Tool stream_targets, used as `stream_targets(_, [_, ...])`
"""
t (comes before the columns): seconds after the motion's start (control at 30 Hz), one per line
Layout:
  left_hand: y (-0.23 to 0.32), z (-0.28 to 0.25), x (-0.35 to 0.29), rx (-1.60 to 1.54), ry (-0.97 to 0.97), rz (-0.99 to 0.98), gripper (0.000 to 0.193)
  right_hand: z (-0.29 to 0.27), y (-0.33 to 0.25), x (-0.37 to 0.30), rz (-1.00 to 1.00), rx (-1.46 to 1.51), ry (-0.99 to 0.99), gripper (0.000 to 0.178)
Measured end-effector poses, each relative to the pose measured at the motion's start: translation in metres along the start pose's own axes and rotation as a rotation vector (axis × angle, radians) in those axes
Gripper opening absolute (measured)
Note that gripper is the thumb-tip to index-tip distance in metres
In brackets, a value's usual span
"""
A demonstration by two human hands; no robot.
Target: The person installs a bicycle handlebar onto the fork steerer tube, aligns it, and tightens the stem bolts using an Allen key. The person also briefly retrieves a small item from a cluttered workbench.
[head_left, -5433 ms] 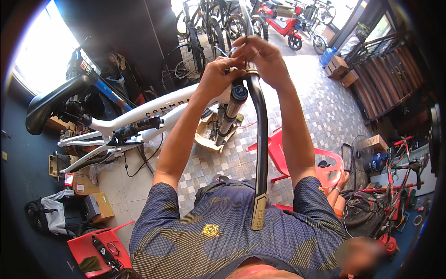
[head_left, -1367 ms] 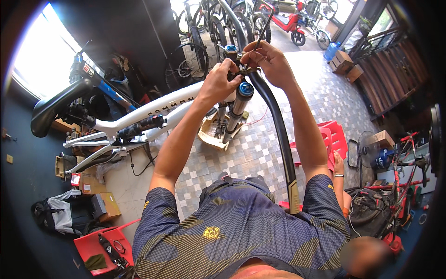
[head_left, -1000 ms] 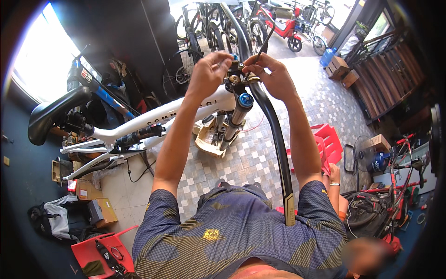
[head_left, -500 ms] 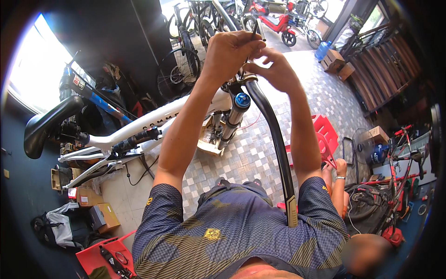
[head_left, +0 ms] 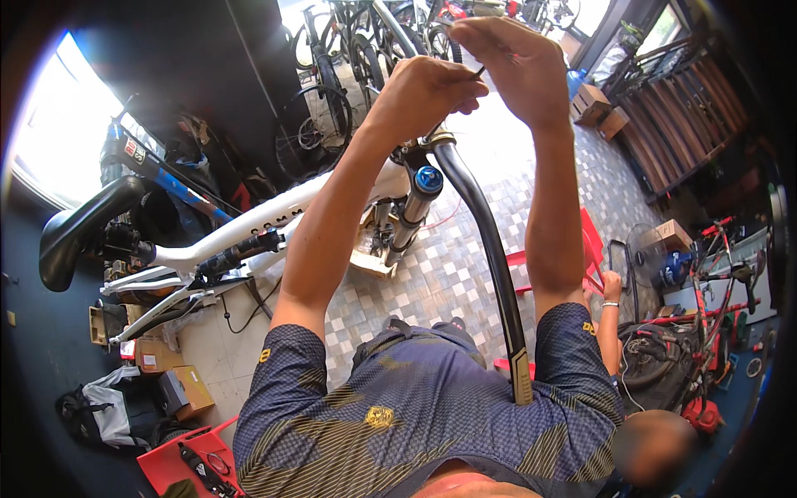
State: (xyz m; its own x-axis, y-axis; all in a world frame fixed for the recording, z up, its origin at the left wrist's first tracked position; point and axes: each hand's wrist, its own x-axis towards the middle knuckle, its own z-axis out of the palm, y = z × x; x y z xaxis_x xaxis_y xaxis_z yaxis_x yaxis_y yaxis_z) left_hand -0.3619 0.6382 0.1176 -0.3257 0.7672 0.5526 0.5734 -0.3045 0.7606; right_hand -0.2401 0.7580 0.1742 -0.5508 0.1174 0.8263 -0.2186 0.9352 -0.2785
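My left hand [head_left: 423,98] is closed in a pinch on a thin dark rod like a hex key [head_left: 480,74], just above the clamp on the handlebar. My right hand [head_left: 516,70] is raised higher and to the right, its fingers drawn together around something too small to make out. Below both hands, the black handlebar [head_left: 491,249] runs from the stem clamp [head_left: 440,139] toward my chest, its near end marked in gold. A white bike frame [head_left: 241,222] with a black saddle [head_left: 79,228] lies to the left. Beside the handlebar is a fork leg with a blue cap [head_left: 428,179].
Another person's hand [head_left: 612,286] is at the right, near a red chair [head_left: 589,245] and a red bike frame [head_left: 706,307]. Boxes [head_left: 187,390] and a red chair [head_left: 178,461] sit at lower left. Several bikes [head_left: 365,62] stand at the back.
My right hand has lifted up and away from the clamp, apart from my left hand. The left hand has shifted slightly right and still pinches the rod.
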Motion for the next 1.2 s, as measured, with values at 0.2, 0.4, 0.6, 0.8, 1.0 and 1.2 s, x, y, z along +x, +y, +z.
stream_targets(0.2, [-0.005, -0.004, -0.008, -0.122, -0.006, -0.015, 0.02, 0.039, -0.007, 0.004, 0.156, -0.408, 0.218, 0.031])
stream_targets(0.4, [-0.015, -0.015, -0.009, -0.281, -0.047, -0.095, 0.022, 0.037, 0.033, 0.006, 0.58, 1.594, -0.375, 0.027])
stream_targets(0.6, [-0.025, -0.018, -0.012, -0.275, -0.013, -0.12, 0.021, 0.066, 0.022, -0.013, 0.271, 1.591, 0.059, 0.005])
stream_targets(0.8, [-0.03, -0.016, -0.02, -0.208, -0.023, -0.12, 0.021, 0.068, -0.005, -0.021, -0.214, 0.072, 0.33, 0.029])
stream_targets(1.0, [-0.031, -0.018, -0.023, -0.382, -0.013, -0.098, 0.021, 0.032, -0.016, -0.012, -0.083, 0.415, -0.154, 0.049])
stream_targets(1.2, [-0.03, -0.012, -0.023, -0.418, -0.034, -0.12, 0.02, 0.033, -0.032, 0.007, 0.171, -0.625, -0.071, 0.042])
